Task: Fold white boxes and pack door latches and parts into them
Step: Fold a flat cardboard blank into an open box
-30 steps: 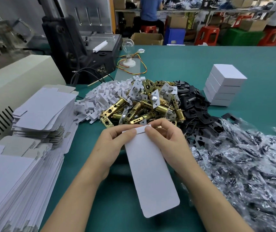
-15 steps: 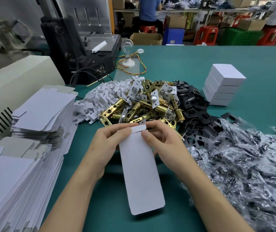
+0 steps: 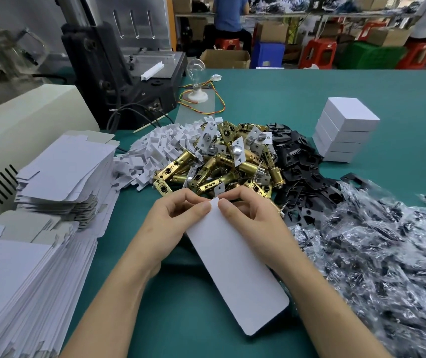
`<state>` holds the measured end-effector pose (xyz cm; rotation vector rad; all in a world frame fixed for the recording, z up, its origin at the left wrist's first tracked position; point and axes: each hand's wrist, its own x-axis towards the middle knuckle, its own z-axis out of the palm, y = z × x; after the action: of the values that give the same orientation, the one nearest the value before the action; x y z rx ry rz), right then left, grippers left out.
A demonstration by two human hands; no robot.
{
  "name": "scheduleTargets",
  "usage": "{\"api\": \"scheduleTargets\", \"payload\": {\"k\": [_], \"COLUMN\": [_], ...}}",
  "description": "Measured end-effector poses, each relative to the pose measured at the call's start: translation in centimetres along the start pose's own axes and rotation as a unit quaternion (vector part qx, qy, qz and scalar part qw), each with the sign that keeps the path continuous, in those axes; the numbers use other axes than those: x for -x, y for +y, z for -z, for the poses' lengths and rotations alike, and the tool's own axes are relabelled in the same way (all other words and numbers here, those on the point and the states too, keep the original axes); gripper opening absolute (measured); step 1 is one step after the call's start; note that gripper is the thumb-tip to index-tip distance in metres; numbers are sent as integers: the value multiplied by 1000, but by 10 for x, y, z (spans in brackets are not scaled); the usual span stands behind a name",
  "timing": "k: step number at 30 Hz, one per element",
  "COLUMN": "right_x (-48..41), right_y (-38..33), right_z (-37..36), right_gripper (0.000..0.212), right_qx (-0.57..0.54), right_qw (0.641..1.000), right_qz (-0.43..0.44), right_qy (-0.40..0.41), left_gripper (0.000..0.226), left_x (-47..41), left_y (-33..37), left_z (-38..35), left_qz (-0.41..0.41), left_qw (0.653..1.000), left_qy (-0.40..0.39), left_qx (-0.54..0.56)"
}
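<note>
Midway through a packing shift, a worker's left hand [image 3: 166, 223] and right hand [image 3: 252, 218] pinch the far end of a flat white box blank [image 3: 235, 264], thumbs and fingertips closed on a small tab at its top edge, just in front of the parts pile. The long panel slopes down toward the worker, its rounded near end raised off the green table [image 3: 284, 104] — a carton at the first stage of folding, not yet formed into a box and with nothing in it.

By the look of the bench, the job is barely begun. Four closed white boxes [image 3: 343, 133] stand stacked at the far right, well apart from the hands; whether they are filled cannot be told from outside. Against that small tally, two tall stacks of unfolded blanks [image 3: 59, 171] wait along the left side, one behind the other.

Loose stock lies heaped between the hands and the back of the table: brass door latches [image 3: 222, 171] with white face plates in the middle, small white plastic pieces [image 3: 160, 148] to their left, black metal plates [image 3: 299, 161] to their right. A wide drift of clear plastic bags [image 3: 387, 254] holding dark parts spreads along the right edge, touching the black plates.

What appears to remain for this carton — erecting the sides, tucking the end flap, then loading a latch and its parts before closing. Behind the table, other people sit at benches among cardboard cartons and red stools [image 3: 317, 52].
</note>
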<state>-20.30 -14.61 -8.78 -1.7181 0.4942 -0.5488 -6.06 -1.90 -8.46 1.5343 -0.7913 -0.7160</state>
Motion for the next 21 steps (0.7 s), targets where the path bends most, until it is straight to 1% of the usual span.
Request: {"api": "scheduleTargets", "payload": {"k": [6, 10, 13, 16, 18, 21], "right_x": [-2, -3, -3, -1, 0, 1], "right_y": [2, 4, 3, 1, 0, -3], "right_z": [0, 0, 1, 4, 5, 5], "right_gripper": [17, 16, 14, 7, 6, 11], "right_qx": [-1, -10, -14, -49, -66, -73], "right_qw": [1000, 1000, 999, 997, 994, 992], "right_qz": [-13, -17, -9, -15, -16, -11], "right_qy": [-4, 0, 27, 62, 81, 102], "left_gripper": [18, 19, 20, 22, 20, 22], "left_x": [1, 2, 2, 3, 4, 3], "left_y": [1, 1, 1, 3, 3, 2], "left_z": [-1, -3, -6, -9, -12, -15], "left_qz": [4, 1, -5, -10, -13, -23], "left_qw": [1000, 1000, 1000, 999, 999, 999], "left_qy": [-7, -10, -21, -40, -29, 9], "left_qx": [-8, -20, -6, 13, 24, 26]}}
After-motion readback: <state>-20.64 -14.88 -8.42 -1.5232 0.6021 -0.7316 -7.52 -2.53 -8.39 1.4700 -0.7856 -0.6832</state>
